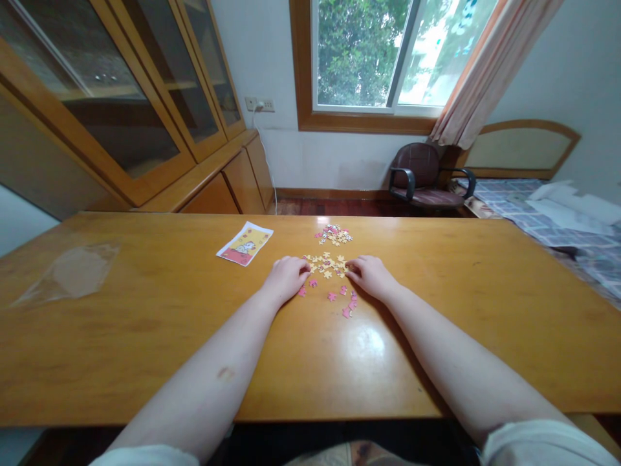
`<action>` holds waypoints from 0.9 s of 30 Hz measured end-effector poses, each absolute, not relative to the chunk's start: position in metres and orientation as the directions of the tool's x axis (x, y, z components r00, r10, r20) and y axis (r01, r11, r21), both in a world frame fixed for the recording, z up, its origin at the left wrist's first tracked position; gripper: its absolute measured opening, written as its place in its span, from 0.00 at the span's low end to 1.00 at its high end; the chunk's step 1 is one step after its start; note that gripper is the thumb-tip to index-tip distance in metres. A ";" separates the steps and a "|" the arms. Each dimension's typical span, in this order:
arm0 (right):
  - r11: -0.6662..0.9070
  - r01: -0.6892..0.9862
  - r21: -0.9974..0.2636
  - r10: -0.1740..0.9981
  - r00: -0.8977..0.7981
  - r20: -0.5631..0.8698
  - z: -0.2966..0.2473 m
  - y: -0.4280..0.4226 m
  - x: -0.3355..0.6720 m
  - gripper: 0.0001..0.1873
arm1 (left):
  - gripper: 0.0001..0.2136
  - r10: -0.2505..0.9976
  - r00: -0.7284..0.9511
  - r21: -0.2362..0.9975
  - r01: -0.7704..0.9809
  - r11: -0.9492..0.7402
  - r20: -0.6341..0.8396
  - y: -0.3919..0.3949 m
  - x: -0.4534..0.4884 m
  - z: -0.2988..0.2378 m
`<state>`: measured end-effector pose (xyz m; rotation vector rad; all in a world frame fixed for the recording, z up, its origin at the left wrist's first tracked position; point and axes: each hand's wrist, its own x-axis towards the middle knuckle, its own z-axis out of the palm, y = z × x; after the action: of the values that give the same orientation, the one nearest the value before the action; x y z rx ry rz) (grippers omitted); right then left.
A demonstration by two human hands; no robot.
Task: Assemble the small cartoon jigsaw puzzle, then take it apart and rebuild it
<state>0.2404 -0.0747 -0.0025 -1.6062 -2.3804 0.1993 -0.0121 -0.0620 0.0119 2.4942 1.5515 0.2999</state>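
Observation:
Yellow puzzle pieces lie in a loose cluster on the table, between my two hands. My left hand rests at the cluster's left edge, fingers curled and closed at a puzzle piece. On the right edge, my right hand has thumb and fingers pinched together at another yellow piece; the fingertips partly cover it. Several pink pieces are scattered nearer to me, some in a short curved row in front of my right hand. Farther back sits a mixed pile of pieces.
A picture card with a yellow and pink print lies left of the pieces. A clear plastic bag is on the left of the wooden table. Beyond the table stand a glass-door cabinet, an office chair and a bed.

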 end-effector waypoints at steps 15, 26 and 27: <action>0.437 0.818 -0.374 0.899 -0.379 0.221 -0.005 -0.073 0.232 0.08 | 0.17 0.917 0.373 0.271 0.877 -0.398 0.138 -0.057 -0.013 0.001; 0.650 0.679 -0.341 0.756 -0.625 0.197 0.002 -0.084 0.240 0.12 | 0.08 0.791 0.604 0.322 0.734 -0.598 0.093 -0.072 -0.017 0.015; 0.647 0.685 -0.335 0.758 -0.624 0.190 0.003 -0.084 0.240 0.12 | 0.08 0.790 0.606 0.321 0.734 -0.599 0.092 -0.073 -0.015 0.015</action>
<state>0.2397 -0.0838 0.0026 -1.1550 -2.5550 0.3309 -0.0149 -0.0734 0.0149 2.5832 1.2508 0.3284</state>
